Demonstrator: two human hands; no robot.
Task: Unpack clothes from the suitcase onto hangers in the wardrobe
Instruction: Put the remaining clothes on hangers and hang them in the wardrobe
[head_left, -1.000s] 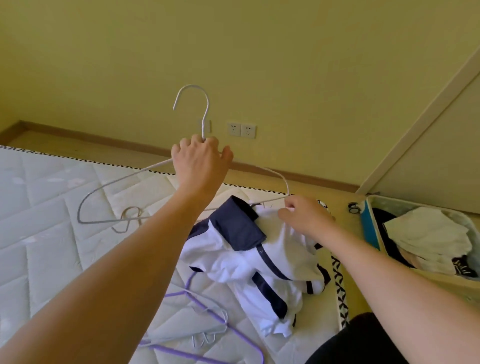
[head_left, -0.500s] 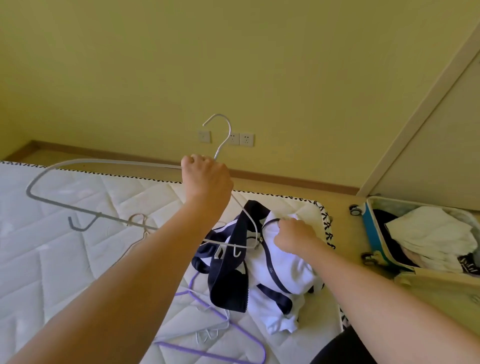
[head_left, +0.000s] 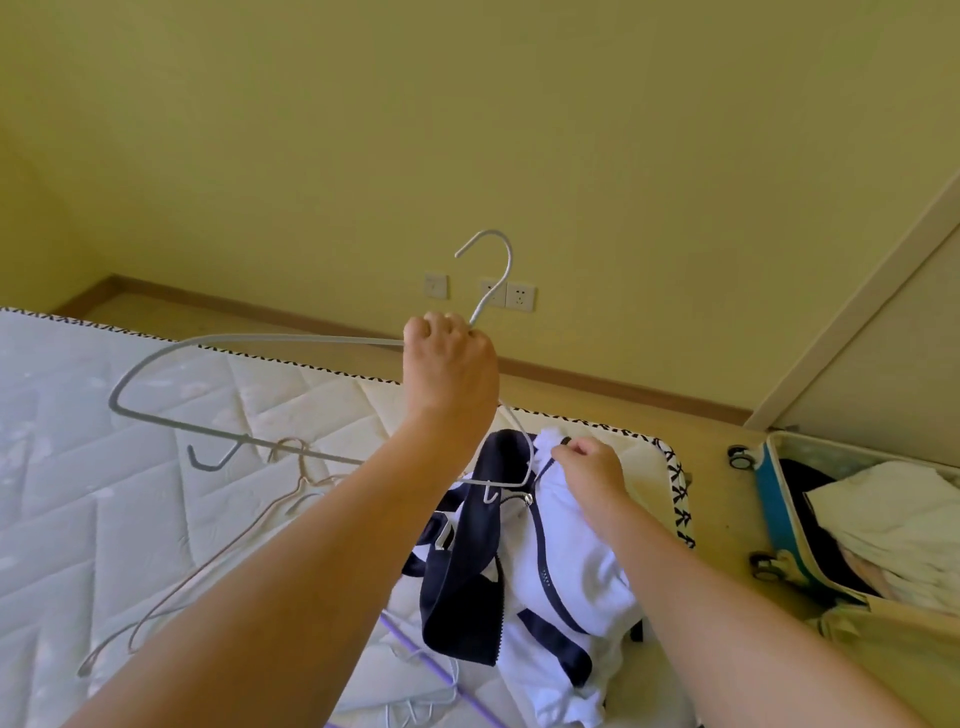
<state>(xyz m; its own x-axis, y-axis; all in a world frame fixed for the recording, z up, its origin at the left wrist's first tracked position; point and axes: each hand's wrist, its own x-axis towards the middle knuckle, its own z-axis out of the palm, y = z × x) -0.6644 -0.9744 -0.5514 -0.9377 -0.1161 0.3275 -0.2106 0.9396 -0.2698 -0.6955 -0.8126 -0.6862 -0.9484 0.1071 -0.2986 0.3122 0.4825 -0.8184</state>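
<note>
Left hand (head_left: 451, 364) clenched round grey hanger (head_left: 249, 395), right hand (head_left: 587, 467) apparently pinching white-and-navy jacket (head_left: 566, 561) collar, over mattress (head_left: 78, 467).

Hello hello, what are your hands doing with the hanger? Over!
Left hand holds hanger up. Right hand pinches jacket collar; hanger's end inside it. Spare hangers on mattress, nothing blocking.

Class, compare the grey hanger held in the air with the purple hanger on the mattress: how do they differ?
The grey hanger is gripped at its neck by the left hand, raised and tilted; the purple hanger lies flat on the mattress. The grey one's right end is inside the white-and-navy jacket; the purple one is partly under it. Both look thin.
</note>
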